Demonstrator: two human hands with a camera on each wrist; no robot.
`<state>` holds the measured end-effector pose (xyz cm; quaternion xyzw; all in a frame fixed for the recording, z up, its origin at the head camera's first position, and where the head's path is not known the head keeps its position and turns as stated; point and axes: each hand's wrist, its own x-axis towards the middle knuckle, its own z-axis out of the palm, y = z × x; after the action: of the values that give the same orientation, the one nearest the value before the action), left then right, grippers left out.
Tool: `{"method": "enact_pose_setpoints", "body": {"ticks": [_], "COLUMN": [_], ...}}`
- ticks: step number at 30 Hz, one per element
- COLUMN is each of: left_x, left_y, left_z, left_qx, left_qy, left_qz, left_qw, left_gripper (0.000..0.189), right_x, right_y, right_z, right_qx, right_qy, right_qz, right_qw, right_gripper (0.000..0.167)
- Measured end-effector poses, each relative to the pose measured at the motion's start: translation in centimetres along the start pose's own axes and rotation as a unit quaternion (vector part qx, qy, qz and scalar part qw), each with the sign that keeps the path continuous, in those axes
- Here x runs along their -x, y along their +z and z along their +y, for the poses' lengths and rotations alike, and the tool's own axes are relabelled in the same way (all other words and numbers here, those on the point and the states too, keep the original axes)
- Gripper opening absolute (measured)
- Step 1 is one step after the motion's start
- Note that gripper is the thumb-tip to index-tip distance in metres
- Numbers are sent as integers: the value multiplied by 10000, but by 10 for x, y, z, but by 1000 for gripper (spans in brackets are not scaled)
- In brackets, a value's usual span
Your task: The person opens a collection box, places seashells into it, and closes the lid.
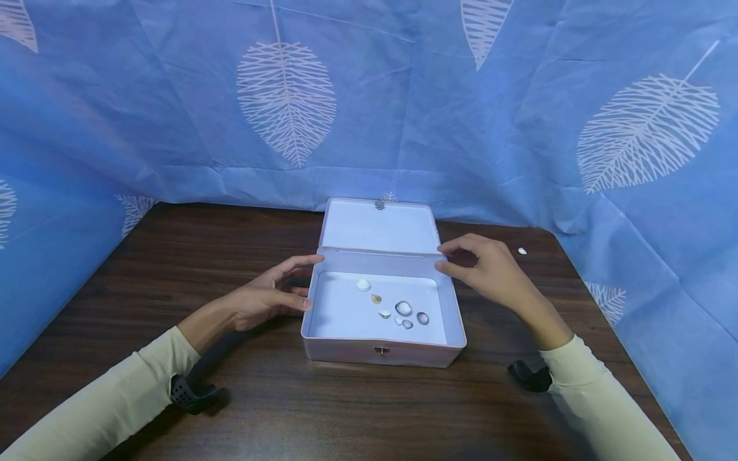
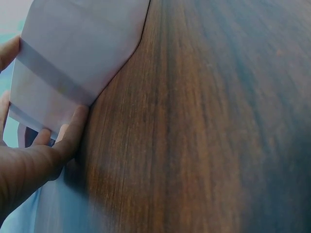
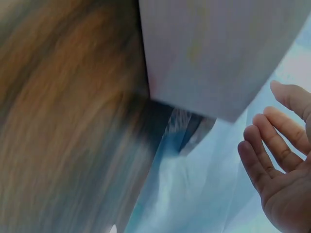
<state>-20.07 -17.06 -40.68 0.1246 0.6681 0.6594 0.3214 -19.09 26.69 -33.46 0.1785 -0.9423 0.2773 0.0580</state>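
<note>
A pale lidded box (image 1: 340, 350) stands on the table with its lid (image 1: 377, 227) tipped back. On the box's white floor lie several small seashells, among them a white shell (image 1: 363, 285), a yellowish shell (image 1: 377, 299) and a dark-rimmed shell (image 1: 403, 308). My left hand (image 1: 262, 299) rests against the box's left side, thumb at the rim and fingers spread toward the back corner. In the left wrist view its fingertips touch the side wall. By the back right corner, near the hinge, is my right hand (image 1: 490, 269), fingers loosely bent with nothing between them.
A lone white shell (image 1: 521, 251) lies on the dark wood table (image 1: 242, 397) toward the far right corner. A blue leaf-print curtain (image 1: 403, 128) hangs behind the table and along both sides. A small clasp (image 1: 382, 350) is on the box's front.
</note>
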Motion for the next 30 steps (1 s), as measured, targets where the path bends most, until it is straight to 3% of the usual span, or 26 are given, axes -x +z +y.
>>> {"method": "enact_pose_setpoints", "body": {"ticks": [13,30], "left_x": [0,0], "left_y": [0,0], "left_z": [0,0], "left_qx": [-12,-8], "left_qy": [37,-23], "left_qz": [6,16], "left_qw": [10000,10000], "left_gripper": [98,97], "right_x": [4,4], "right_y": [-31,-38], "right_z": [58,112], "right_qx": [371,221], "right_qy": [594,1121], "right_qz": [185,33], "right_qw": [9974,9934], "right_gripper": [45,48]}}
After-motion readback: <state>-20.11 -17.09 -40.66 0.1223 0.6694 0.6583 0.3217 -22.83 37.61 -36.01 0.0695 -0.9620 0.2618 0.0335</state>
